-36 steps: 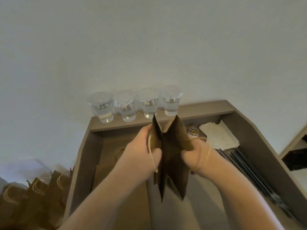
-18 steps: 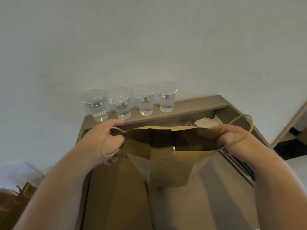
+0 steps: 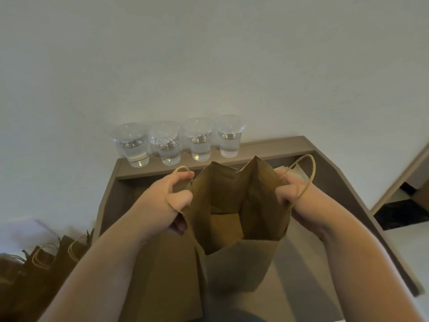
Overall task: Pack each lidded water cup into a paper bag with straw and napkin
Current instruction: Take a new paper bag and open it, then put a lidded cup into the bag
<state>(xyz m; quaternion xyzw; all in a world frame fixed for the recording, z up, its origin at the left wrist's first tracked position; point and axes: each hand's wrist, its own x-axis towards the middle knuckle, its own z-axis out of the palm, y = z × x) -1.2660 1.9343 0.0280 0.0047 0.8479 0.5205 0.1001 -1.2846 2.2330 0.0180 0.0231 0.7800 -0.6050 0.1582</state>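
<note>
The fingers (image 3: 183, 196) of the left hand (image 3: 160, 203) are curled tight over the left rim of the paper bag (image 3: 234, 205), pinching the matte brown kraft paper, with a loop of thin twine handle (image 3: 167, 198) draped across the knuckles; the right hand (image 3: 299, 196) grips the opposite rim the same way, its fingers closed on the paper and its twine loop (image 3: 311, 173) arching up above the wrist; between them the bag hangs upright over the grey counter (image 3: 301, 263), its mouth now squared into a box with both creased gussets peaked and the flat base visible inside, whereas half a second ago the mouth was stretched wide and shallow from side to side; under the left forearm a flat brown bag (image 3: 167, 275) lies on the counter; a pale napkin (image 3: 299, 171) shows just behind the right hand; farther back, 4 clear plastic cups (image 3: 199, 145) with domed lids, each part-filled with water, stand in a row on the wooden ledge (image 3: 274, 147) against the plain wall (image 3: 209, 54); low at left, more brown bags (image 3: 46, 263) stand with twine handles up.
</note>
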